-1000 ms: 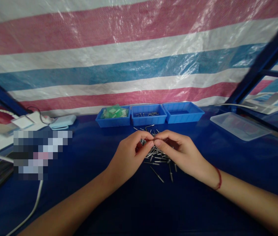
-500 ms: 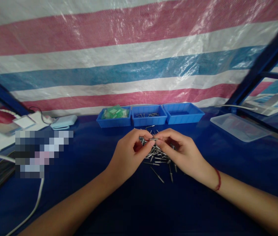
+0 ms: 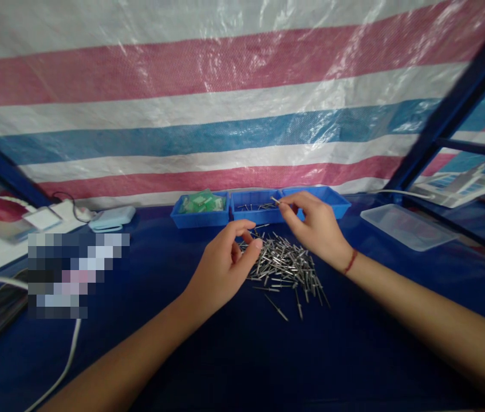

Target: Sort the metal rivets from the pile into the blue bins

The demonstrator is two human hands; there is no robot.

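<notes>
Pinching one thin metal pin (image 3: 275, 200) in the closed grip of the right hand (image 3: 313, 223), by the middle blue bin (image 3: 253, 216) near the bench's (image 3: 173, 366) far edge, left hand (image 3: 220, 263) part open, seemingly bare, beside the pin pile (image 3: 285, 260), likely needing steady fingers.

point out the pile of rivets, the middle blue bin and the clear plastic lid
pile of rivets (image 3: 284, 260): head view, middle of the pile
middle blue bin (image 3: 254, 216): head view, front wall
clear plastic lid (image 3: 409, 227): head view, flat middle

Workbench-like spot: metal rivets (image 3: 283, 260) heaped on blue tabletop (image 3: 233, 355), blue parts bins (image 3: 201, 218), striped tarpaulin (image 3: 208, 63) behind.
</notes>
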